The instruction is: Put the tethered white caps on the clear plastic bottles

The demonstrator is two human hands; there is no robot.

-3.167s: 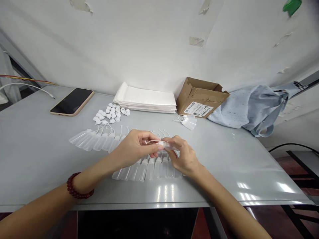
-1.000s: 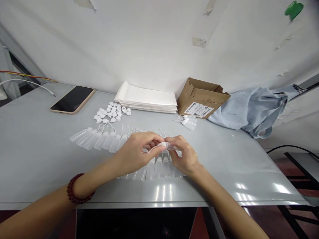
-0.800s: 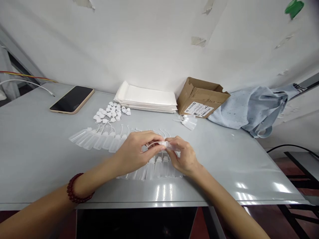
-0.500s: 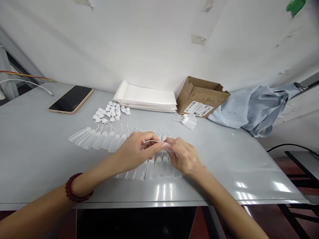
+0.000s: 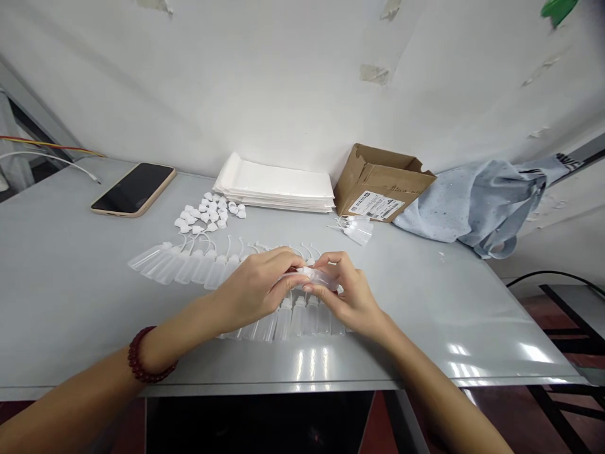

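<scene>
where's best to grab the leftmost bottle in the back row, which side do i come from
Pinch the leftmost translucent plastic squeeze bottle across its smooth body, coming from the left and above. It lies on its side at the end of the row, so that side is free, while the next bottle lies close along its right.

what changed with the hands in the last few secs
The left hand and right hand moved closer together around the small plastic bottle, and neither let go. The rows of bottles, the caps and the phone stayed put.
</scene>
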